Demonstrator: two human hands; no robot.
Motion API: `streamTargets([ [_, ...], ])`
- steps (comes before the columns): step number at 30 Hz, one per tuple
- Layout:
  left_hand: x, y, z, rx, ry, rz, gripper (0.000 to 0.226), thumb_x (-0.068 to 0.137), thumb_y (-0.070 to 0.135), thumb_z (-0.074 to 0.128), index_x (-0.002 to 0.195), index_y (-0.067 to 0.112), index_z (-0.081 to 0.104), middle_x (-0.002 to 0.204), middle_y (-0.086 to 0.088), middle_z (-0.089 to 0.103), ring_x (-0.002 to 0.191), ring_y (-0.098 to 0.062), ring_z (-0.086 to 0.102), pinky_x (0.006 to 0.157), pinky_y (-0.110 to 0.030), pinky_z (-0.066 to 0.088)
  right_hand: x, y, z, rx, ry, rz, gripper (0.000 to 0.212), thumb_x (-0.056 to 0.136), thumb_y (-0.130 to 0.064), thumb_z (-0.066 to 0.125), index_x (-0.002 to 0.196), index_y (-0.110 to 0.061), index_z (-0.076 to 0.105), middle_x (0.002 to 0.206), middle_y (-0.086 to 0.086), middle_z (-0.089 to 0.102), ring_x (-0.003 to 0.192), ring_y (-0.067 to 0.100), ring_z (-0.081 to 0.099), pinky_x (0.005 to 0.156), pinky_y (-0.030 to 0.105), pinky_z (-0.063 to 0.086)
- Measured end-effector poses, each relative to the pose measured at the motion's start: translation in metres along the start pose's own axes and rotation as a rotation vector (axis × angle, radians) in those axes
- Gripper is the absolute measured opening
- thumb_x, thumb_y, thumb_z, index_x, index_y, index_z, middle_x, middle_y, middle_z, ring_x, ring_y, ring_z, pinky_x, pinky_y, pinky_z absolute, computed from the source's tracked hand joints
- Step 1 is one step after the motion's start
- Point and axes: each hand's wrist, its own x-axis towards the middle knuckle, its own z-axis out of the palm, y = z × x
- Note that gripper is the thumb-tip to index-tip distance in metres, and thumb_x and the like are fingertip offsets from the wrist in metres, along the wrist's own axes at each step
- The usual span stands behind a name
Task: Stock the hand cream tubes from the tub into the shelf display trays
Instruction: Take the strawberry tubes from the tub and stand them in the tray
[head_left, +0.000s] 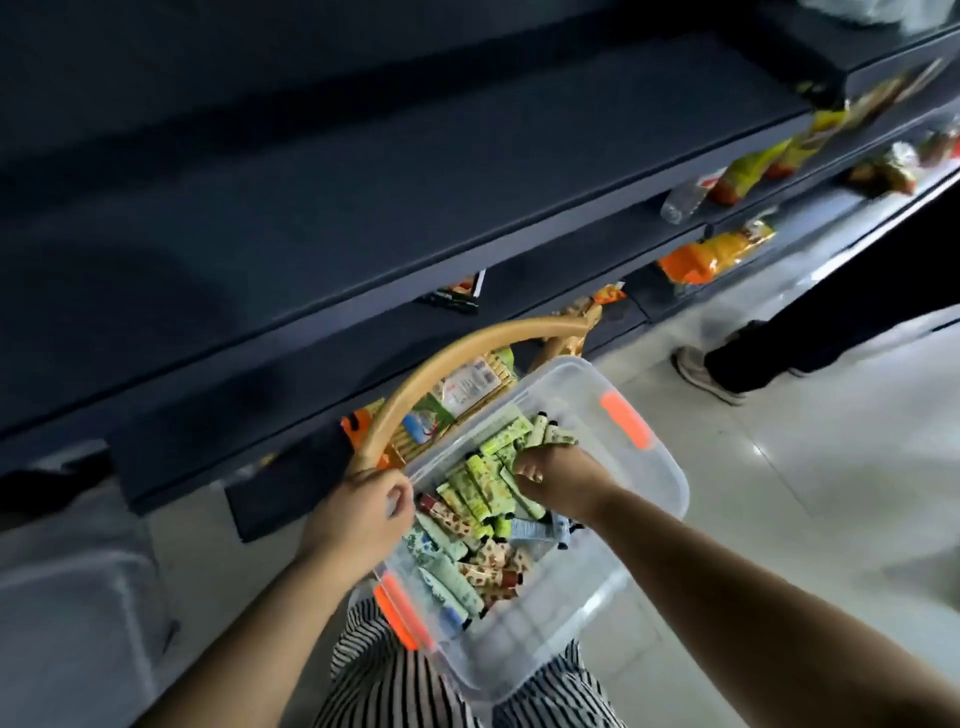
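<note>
A clear plastic tub (660, 483) with orange latches rests on my lap, full of hand cream tubes (478, 483) in green, blue and red-patterned wraps. My right hand (556, 478) is inside the tub, fingers closed around a few green tubes (545, 434) at the far end. My left hand (363, 512) grips the tub's left rim where a tan curved basket handle (447, 364) ends. Dark blue shelves (363, 208) rise ahead; I see no display trays on them.
A basket behind the tub holds packaged goods (462, 389). Snack bags (717, 254) lie on shelves to the right. Another person's legs and shoe (711, 374) stand on the white tiled floor at right. A grey bin (67, 613) sits at lower left.
</note>
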Motion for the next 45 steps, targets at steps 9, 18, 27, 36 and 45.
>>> streamTargets([
  [9, -0.026, 0.005, 0.104, -0.199, 0.190, -0.332, 0.016, 0.082, 0.010, 0.062, 0.089, -0.002, 0.069, 0.089, -0.016, 0.071, 0.083, -0.029, 0.067, 0.070, -0.025, 0.041, 0.045, 0.051, 0.069, 0.205, -0.187, -0.023, 0.027, 0.092, -0.018, 0.047, 0.109, -0.006, 0.065, 0.115, 0.013, 0.064, 0.106, 0.030, 0.058, 0.077, 0.028, 0.044],
  [18, -0.028, -0.018, 0.173, -0.065, 0.302, -0.111, 0.026, 0.076, 0.025, 0.047, 0.071, 0.011, 0.069, 0.071, 0.000, 0.070, 0.076, -0.020, 0.059, 0.070, -0.026, 0.036, 0.098, 0.050, 0.179, 0.267, -0.549, 0.194, 0.030, 0.093, -0.017, 0.049, 0.117, -0.002, 0.060, 0.086, 0.003, 0.062, 0.077, 0.018, 0.059, 0.055, 0.014, 0.042],
  [27, -0.024, -0.029, 0.206, 0.133, 0.500, -0.003, 0.025, 0.082, 0.024, 0.048, 0.067, 0.018, 0.066, 0.070, 0.006, 0.068, 0.083, -0.018, 0.048, 0.072, -0.032, 0.029, 0.107, 0.059, 0.233, -0.058, -0.568, 0.089, 0.028, 0.087, -0.033, 0.058, 0.106, -0.013, 0.060, 0.102, 0.007, 0.064, 0.096, 0.026, 0.059, 0.081, 0.032, 0.046],
  [36, -0.024, -0.020, 0.203, 0.125, 0.372, -0.072, 0.024, 0.083, 0.023, 0.048, 0.069, 0.016, 0.066, 0.066, 0.003, 0.066, 0.074, -0.022, 0.057, 0.073, -0.034, 0.031, 0.107, 0.076, 0.209, 0.129, -0.590, 0.117, 0.032, 0.088, -0.018, 0.060, 0.112, 0.002, 0.059, 0.101, 0.018, 0.062, 0.088, 0.025, 0.059, 0.073, 0.027, 0.044],
  [45, 0.076, -0.016, 0.205, 0.285, -0.332, -0.032, 0.031, 0.085, 0.004, 0.052, 0.115, 0.012, 0.059, 0.115, -0.005, 0.061, 0.109, -0.021, 0.053, 0.097, -0.037, 0.044, 0.075, 0.115, 0.134, 1.074, -0.506, 0.481, 0.007, 0.089, -0.007, 0.055, 0.088, -0.011, 0.060, 0.086, 0.008, 0.063, 0.082, 0.019, 0.060, 0.076, 0.027, 0.049],
])
